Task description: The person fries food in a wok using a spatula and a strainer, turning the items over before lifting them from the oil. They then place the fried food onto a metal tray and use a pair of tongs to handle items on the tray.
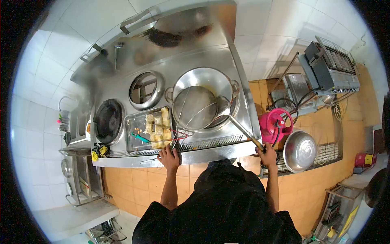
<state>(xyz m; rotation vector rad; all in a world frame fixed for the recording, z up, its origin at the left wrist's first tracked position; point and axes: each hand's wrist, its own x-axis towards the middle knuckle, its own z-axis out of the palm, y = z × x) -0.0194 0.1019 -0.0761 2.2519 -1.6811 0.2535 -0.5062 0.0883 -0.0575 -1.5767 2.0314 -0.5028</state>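
My right hand (268,156) grips the dark handle end of a long metal ladle (222,106), whose bowl lies over the right side of a large two-handled wok (205,75). A round mesh strainer (195,107) rests over the wok. Near the strainer's wire handle, at the front edge of the stove, is my left hand (168,158); its fingers are closed around that handle's end. Just beyond it, a metal tray (134,122) holds several pale yellow pieces (157,132), a turquoise-handled tool (140,137) and red-handled tongs (178,138).
A black pan (108,121) and a metal ring burner (147,90) occupy the stove's left part. Right of the stove stand a pink gas cylinder (276,124) and a large metal lid (300,151). A grill unit (331,67) is at the upper right.
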